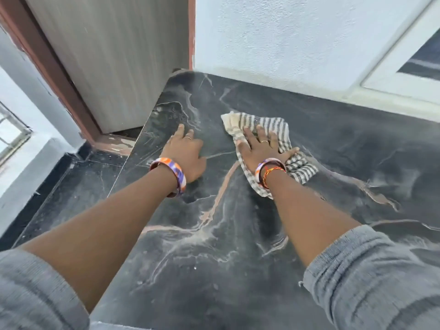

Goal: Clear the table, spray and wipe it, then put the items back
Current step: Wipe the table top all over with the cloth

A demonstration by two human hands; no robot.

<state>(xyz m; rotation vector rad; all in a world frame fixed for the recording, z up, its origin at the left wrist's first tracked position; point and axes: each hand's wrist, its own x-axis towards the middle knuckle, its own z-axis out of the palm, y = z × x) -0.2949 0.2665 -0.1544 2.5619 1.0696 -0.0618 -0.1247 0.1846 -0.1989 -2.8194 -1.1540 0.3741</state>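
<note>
Nearest the camera, two grey rolled sleeves [371,277], bare forearms reaching out over the dark marbled table [214,234]. Table surface shows pale veins and dusty or streaky patches; wet or dry, cannot tell.

Further out, left hand [184,152] lies left of the cloth, apart from it, fingers loosely spread and resting on the table, holding nothing, likely bracing. Patterned bangle [170,173] on that wrist.

Right hand [258,152] is flat on the striped cloth [269,129], fingers straight and spread, palm pressing it down, thumb out on the cloth's right part. Not pinching it. Bangle plus red thread on the wrist.

Cloth sits mid-table, crumpled, one end poking out beyond the fingertips, the other trailing back under the wrist. Judged: wiping step, items already off the part of the table in view. Cloth looks thin, soft, light, will bunch and slide easily; best driven by flat palm pressure at its middle, or picked up by a bunched edge.

Beyond the cloth, white wall [285,32]; far left of it, grey door [114,55] with brown frame.
</note>
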